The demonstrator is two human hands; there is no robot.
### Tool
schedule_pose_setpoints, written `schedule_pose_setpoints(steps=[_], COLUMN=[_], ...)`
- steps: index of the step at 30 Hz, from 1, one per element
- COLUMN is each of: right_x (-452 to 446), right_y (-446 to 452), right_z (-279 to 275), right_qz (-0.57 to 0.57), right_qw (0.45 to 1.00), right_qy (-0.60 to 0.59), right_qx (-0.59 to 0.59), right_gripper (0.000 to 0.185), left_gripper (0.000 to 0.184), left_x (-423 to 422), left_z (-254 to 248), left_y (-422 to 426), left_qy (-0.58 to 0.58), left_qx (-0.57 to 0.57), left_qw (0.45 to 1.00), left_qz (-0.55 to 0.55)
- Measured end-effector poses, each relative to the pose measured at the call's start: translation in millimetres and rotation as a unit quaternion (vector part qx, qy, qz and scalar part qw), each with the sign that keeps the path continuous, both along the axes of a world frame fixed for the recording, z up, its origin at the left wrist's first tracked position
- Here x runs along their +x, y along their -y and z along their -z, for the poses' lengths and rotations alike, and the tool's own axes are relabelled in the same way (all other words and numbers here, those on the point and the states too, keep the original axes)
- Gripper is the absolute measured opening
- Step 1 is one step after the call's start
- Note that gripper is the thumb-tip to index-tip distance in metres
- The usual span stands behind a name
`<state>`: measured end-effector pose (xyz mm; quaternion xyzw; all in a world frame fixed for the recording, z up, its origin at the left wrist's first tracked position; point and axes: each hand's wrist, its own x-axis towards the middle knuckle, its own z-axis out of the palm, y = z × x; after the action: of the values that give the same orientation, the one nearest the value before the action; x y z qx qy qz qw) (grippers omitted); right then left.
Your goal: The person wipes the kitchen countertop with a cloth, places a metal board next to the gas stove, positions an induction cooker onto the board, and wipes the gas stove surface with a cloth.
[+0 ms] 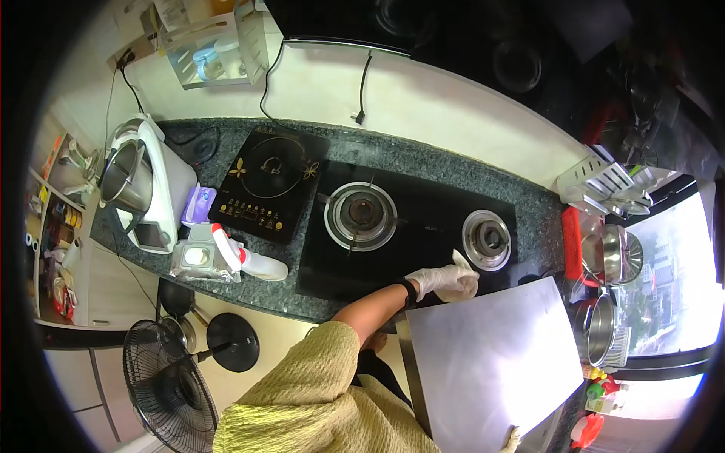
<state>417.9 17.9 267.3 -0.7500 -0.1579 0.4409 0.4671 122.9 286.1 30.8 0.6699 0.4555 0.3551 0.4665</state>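
Note:
One gloved hand, which looks like my left hand (438, 280), presses a pale cloth (460, 288) onto the black gas hob (434, 241), just left of and below the right burner (486, 239). Its fingers are closed round the cloth, and a dark band circles the wrist. At the bottom of the view my right hand (511, 440) shows only in small part, at the lower edge of a large shiny metal panel (495, 347). The panel hides most of that hand. The left burner (360, 215) has its ring in place.
An induction cooker (272, 181), a spray bottle (260, 264), a purple packet (199, 204) and a food processor (155, 181) stand to the left. A fan (170, 385) is at lower left. Pots (600, 331) and a red rack (572, 245) are on the right.

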Motion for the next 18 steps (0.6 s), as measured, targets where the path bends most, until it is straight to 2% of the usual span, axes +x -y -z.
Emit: schedule_pose_setpoints(steps=[3,5,7,8,10,13,14,15,16,18], right_x=[-1.8,-3.7,-4.9,-5.3,-6.3,-16.4,-21.4,-34.9,-48.9,-86.1], right_y=[-6.0,-12.3,-20.1,-25.8,-41.6,-69.1,-78.5,-87.4,-96.2,-114.6], right_z=[-0.3,0.5,3.5,6.5,14.4,26.2,32.1,31.6,30.4,17.1], right_qz=[-0.021,-0.04,-0.069,-0.088,-0.157,-0.262,-0.297,-0.28,-0.262,-0.26], right_qw=[1.0,0.999,0.997,0.994,0.979,0.935,0.915,0.916,0.916,0.914], right_qy=[-0.005,-0.014,-0.032,-0.045,-0.093,-0.18,-0.203,-0.225,-0.246,-0.268], right_qx=[0.004,0.009,0.026,0.039,0.087,0.16,0.18,0.18,0.179,0.159], right_gripper=[0.067,0.066,0.064,0.064,0.063,0.061,0.061,0.057,0.055,0.053], left_gripper=[0.039,0.046,0.04,0.04,0.042,0.045,0.044,0.044,0.049,0.052], left_x=[-18.3,-44.9,-90.8,-103.9,-124.1,-144.6,-146.2,-146.6,-152.1,-155.5], left_z=[34.1,7.6,-78.5,-90.9,-114.1,-150.0,-145.3,-142.4,-157.8,-148.4], left_y=[-21.8,-8.0,53.2,91.3,155.5,219.8,236.5,249.8,254.3,264.0], left_qy=[0.082,0.099,0.07,0.293,0.442,0.26,0.28,0.299,0.112,0.138], left_qx=[0.024,0.019,-0.014,-0.082,-0.13,-0.09,-0.068,-0.046,-0.102,-0.141], left_qw=[0.996,0.994,0.996,0.949,0.883,0.957,0.951,0.944,0.966,0.944], left_qz=[-0.009,-0.03,-0.058,-0.077,-0.092,-0.091,-0.111,-0.134,-0.209,-0.265])
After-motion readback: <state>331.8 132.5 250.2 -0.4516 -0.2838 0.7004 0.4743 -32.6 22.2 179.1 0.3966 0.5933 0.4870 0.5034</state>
